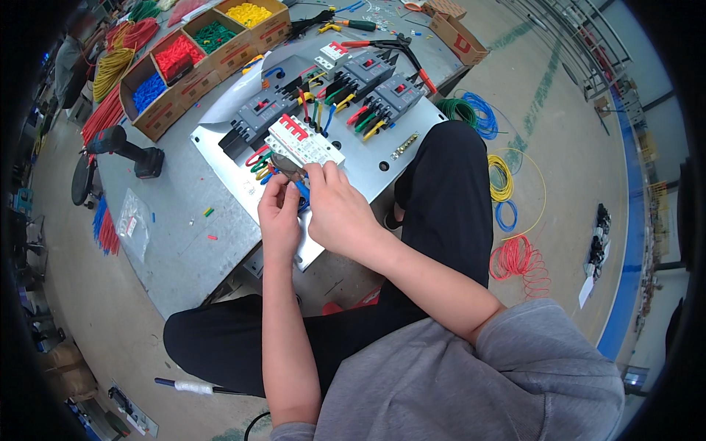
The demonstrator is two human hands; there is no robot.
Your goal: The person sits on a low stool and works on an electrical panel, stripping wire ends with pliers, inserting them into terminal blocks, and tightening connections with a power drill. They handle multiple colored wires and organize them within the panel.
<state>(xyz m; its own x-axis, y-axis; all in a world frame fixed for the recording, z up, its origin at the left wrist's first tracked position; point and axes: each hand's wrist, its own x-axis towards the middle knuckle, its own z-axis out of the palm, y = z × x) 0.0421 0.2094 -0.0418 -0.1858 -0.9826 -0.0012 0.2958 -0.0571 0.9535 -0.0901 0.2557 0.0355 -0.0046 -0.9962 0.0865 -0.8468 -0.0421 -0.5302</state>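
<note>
Near the middle of the frame I see my left hand [278,214] and my right hand [340,209] with fingers closed together on a blue wire [302,192], just below the white and red breaker [303,141] on the metal plate [220,169] upon the counter [169,242].

Support: grey metal workbench [176,242].
On it: mounting plate [368,165] bearing breakers; cardboard boxes [202,55] of coloured sleeves; cordless drill [125,147]; clear plastic bag [132,224]; pliers [390,48].
Floor [559,147]: wire coils [515,261].
</note>
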